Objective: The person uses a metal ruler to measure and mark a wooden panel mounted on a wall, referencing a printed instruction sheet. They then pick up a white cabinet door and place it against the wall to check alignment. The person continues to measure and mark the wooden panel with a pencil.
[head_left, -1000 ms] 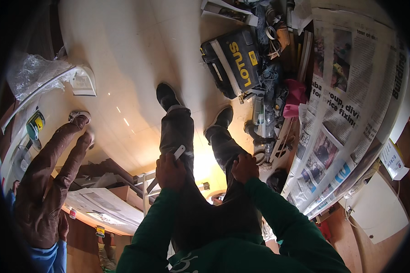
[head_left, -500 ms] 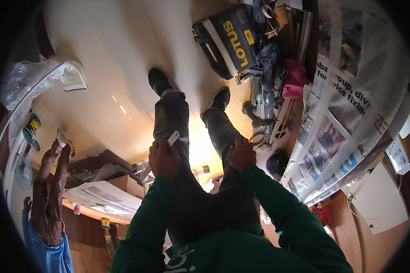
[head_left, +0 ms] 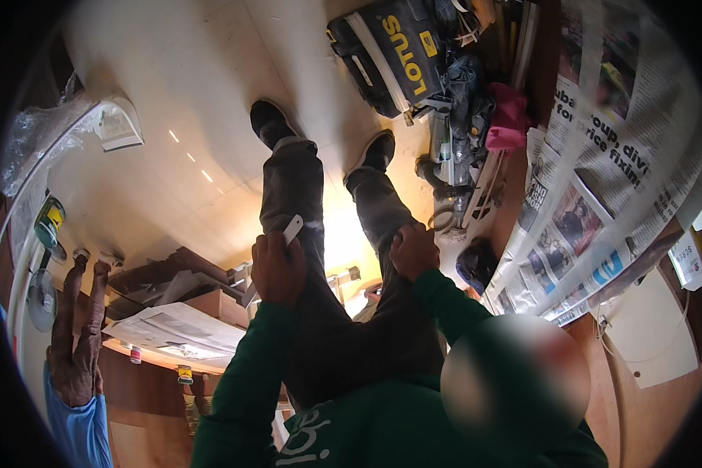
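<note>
While the left hand [head_left: 279, 269] is closed around a flat tool [head_left: 292, 228], pale end poking out at the left trouser leg [head_left: 292, 191], the right hand [head_left: 414, 251] sits curled on the right trouser leg [head_left: 381, 207]; can't tell if gripping. Black toolbox [head_left: 386, 58] ahead, newspaper sheets [head_left: 620, 156] off right.

Cloth, paper, plastic and wood-like surfaces, from matt to glossy.
Matt, creased cloth forms the dark grey trousers [head_left: 292, 183] and the green long-sleeved top [head_left: 366, 425]; the slim, flat, pale tool [head_left: 293, 228] is smooth, though whether metal or plastic cannot be told. Matt newsprint sheets [head_left: 620, 207] lie beneath whitish translucent strips [head_left: 579, 114]. The black box-shaped tool case [head_left: 413, 47] resembles matt plastic, the crumpled clear film [head_left: 43, 148] glossy plastic, the reddish-brown panel [head_left: 150, 399] smooth wood.
</note>
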`<state>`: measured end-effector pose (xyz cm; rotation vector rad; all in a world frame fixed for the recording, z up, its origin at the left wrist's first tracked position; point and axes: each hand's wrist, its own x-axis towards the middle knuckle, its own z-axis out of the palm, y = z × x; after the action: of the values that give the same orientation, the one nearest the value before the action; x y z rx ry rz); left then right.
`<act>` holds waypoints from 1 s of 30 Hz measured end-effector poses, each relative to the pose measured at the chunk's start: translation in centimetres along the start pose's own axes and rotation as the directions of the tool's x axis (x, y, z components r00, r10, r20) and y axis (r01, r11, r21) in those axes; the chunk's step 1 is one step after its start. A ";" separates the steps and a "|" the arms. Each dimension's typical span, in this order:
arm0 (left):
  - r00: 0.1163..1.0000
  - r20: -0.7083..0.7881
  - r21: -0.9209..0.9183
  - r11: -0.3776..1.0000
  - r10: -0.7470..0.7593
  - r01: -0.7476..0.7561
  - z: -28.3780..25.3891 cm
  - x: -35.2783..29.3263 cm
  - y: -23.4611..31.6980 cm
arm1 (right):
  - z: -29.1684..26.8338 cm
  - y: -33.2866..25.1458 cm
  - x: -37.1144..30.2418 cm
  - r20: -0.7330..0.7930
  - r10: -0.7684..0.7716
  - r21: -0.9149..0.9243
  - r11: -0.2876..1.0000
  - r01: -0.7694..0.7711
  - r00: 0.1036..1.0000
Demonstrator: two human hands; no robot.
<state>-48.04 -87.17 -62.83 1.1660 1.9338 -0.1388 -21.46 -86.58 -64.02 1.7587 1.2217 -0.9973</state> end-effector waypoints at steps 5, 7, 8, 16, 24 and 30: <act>0.945 0.327 0.110 0.992 0.024 -0.063 -8.2 -3.9 1.8 | 0.5 1.3 -0.4 -0.097 -0.069 0.167 0.982 0.084 0.993; 0.901 0.435 0.070 0.997 0.009 -0.044 -10.0 -3.7 2.2 | 0.5 1.4 -1.6 -0.074 -0.117 0.210 0.969 0.130 0.990; 0.872 0.489 0.049 0.998 0.003 -0.031 -10.8 -3.9 2.2 | 0.4 1.1 -2.2 -0.009 -0.140 0.158 0.978 0.139 0.990; 0.577 0.817 0.176 0.944 0.018 -0.279 -18.6 -2.1 3.3 | -1.9 0.0 -3.2 0.048 -0.274 0.128 0.955 0.266 0.960; 0.781 0.360 0.190 0.780 0.510 -0.596 -17.8 13.0 3.4 | -6.5 -1.2 2.2 -0.044 -0.114 0.706 0.699 0.111 0.993; 0.581 -0.334 -0.015 0.612 0.742 -0.791 -17.6 24.1 15.5 | -2.1 3.3 11.8 -0.535 0.118 0.555 0.796 0.243 0.836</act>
<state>-51.72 -53.77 -63.99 1.8926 1.4448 0.7021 -15.15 -81.28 -73.32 2.6734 1.4052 -1.0300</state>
